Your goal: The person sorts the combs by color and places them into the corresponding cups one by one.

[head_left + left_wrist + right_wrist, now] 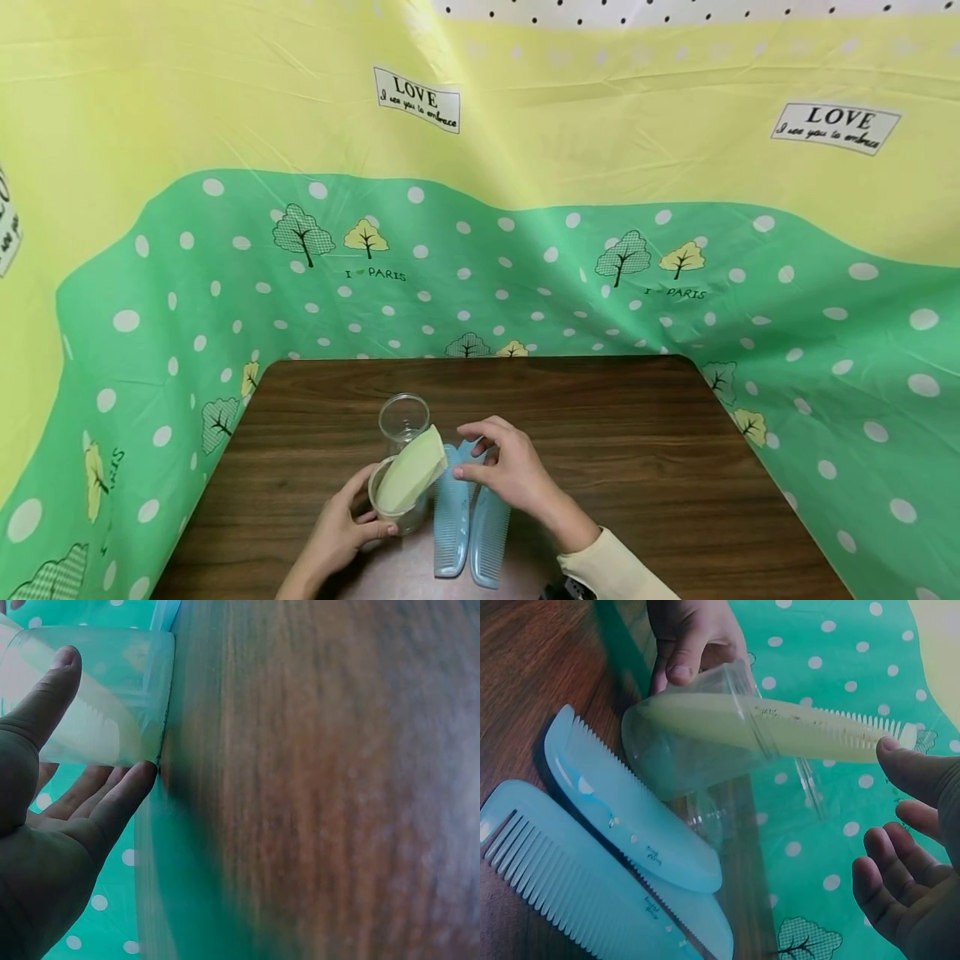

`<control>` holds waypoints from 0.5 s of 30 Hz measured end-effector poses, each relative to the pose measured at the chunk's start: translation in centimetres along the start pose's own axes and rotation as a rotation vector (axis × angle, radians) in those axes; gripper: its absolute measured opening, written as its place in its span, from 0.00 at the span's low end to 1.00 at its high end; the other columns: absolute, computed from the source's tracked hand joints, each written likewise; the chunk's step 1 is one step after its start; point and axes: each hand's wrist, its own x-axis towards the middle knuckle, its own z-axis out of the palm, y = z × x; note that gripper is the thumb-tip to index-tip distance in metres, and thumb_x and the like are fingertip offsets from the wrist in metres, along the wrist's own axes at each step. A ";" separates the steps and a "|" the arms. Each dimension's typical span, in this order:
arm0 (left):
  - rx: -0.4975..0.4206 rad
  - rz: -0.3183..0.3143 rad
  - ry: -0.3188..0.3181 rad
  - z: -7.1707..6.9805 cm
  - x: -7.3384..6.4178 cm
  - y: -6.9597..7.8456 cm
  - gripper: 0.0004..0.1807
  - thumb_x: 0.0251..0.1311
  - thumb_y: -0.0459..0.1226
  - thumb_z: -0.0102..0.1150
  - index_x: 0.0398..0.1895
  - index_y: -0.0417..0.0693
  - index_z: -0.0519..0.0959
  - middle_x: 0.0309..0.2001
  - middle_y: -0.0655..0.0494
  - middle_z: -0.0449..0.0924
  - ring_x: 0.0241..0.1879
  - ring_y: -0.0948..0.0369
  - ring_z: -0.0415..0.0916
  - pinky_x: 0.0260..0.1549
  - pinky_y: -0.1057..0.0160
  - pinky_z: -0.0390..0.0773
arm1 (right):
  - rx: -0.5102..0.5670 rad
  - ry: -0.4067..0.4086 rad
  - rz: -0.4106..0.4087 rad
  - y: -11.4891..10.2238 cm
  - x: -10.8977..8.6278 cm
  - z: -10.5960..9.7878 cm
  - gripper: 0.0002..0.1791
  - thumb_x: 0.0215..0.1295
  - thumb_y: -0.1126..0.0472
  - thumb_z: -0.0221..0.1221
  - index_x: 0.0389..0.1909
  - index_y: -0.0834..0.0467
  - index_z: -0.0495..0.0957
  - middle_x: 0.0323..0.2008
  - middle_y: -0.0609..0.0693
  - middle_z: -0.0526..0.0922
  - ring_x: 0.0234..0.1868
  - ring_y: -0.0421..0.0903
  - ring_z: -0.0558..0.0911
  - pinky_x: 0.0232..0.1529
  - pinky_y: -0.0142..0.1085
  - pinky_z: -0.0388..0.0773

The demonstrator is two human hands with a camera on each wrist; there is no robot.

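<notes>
My left hand (341,525) holds a clear plastic cup (697,780) on the table, thumb and fingers round its side. Leaning inside the cup is a pale yellow-green comb (411,471), its upper end sticking out past the rim. Close to that end is my right hand (513,467), its fingers spread apart and loosely bent; the thumb overlaps the comb's tip in the right wrist view. Two light blue combs, a left one (450,533) and a right one (490,542), lie side by side below the right hand, which partly covers them in the head view.
Just behind the held cup stands another clear cup (405,408). The dark wooden table (637,467) reaches to a green and yellow patterned cloth (510,275) hanging at the back and both sides.
</notes>
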 end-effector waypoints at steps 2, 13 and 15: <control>-0.002 -0.002 0.000 0.0 0.0 0.0 0.53 0.39 0.30 0.83 0.73 0.48 0.68 0.69 0.37 0.72 0.69 0.38 0.69 0.55 0.60 0.86 | 0.001 0.010 0.009 0.4 -0.1 0.0 0.27 0.52 0.60 0.79 0.55 0.52 0.84 0.45 0.42 0.82 0.41 0.48 0.83 0.36 0.33 0.87; 0.000 0.002 -0.002 0.0 -0.1 0.0 0.52 0.39 0.31 0.84 0.73 0.50 0.69 0.69 0.38 0.72 0.68 0.40 0.70 0.55 0.60 0.86 | -0.047 0.066 0.038 2.1 -0.7 -0.3 0.24 0.52 0.61 0.79 0.51 0.53 0.85 0.40 0.45 0.81 0.39 0.51 0.84 0.39 0.32 0.85; -0.003 0.000 -0.002 0.0 -0.1 -0.1 0.52 0.39 0.30 0.84 0.73 0.49 0.69 0.69 0.38 0.72 0.68 0.40 0.70 0.55 0.60 0.86 | -0.055 0.069 0.050 2.3 -0.8 -0.3 0.24 0.51 0.61 0.79 0.50 0.54 0.85 0.40 0.46 0.81 0.40 0.52 0.84 0.39 0.31 0.84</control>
